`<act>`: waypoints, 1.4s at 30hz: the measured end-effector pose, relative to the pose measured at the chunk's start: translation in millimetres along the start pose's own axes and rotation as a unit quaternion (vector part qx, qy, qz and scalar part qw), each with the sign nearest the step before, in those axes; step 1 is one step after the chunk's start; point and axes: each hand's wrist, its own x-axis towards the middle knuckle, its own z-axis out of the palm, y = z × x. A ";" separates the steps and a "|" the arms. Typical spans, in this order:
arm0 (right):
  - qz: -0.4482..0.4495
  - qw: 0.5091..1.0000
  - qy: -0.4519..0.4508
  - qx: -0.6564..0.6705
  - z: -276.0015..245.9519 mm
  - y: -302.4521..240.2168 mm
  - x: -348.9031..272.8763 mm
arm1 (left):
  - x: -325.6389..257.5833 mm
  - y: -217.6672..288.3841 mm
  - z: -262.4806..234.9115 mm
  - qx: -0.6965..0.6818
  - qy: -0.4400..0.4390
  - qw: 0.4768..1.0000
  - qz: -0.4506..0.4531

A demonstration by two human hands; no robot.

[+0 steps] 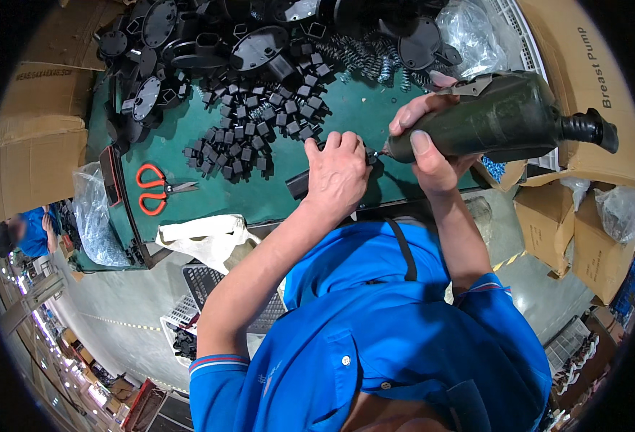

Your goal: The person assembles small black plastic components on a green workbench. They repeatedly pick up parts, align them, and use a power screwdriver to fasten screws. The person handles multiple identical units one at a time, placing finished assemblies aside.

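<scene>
My right hand [433,158] is wrapped round a dark green electric screwdriver [501,122], held nearly level with its black cord end to the right. Its narrow tip points left and meets a black plastic part [298,186]. My left hand [338,173] is closed over that part at the table's near edge, so most of it is hidden under the fingers. Just beyond the left hand lies a heap of small black plastic blocks [249,119]. Whether a screw sits at the tip is too small to tell.
On the green table [274,205] lie orange-handled scissors [160,189], metal springs [364,57] and black round-plated parts [260,49]. A clear plastic bag [98,216] is at the left edge. Cardboard boxes [37,144] flank the table. Farther left, another person [33,232] sits in blue.
</scene>
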 end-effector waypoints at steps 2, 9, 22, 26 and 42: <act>-0.003 1.000 -0.002 0.015 0.8 2.7 -0.4 | 0.2 -0.1 -0.4 -0.004 0.003 1.000 0.006; 0.016 1.000 0.001 0.024 4.7 4.8 -2.7 | -0.6 -1.8 2.7 -0.015 0.015 1.000 0.009; 0.007 1.000 0.007 0.007 4.3 6.8 -3.1 | -1.3 -3.0 4.5 -0.023 0.040 0.999 0.016; -0.044 0.989 -0.091 -0.111 -0.3 12.1 -4.0 | -0.9 -4.0 4.8 -0.024 0.059 0.998 0.027; 0.085 0.979 -0.187 0.003 1.2 14.8 -2.0 | -2.8 -5.3 11.5 -0.033 0.079 0.996 0.019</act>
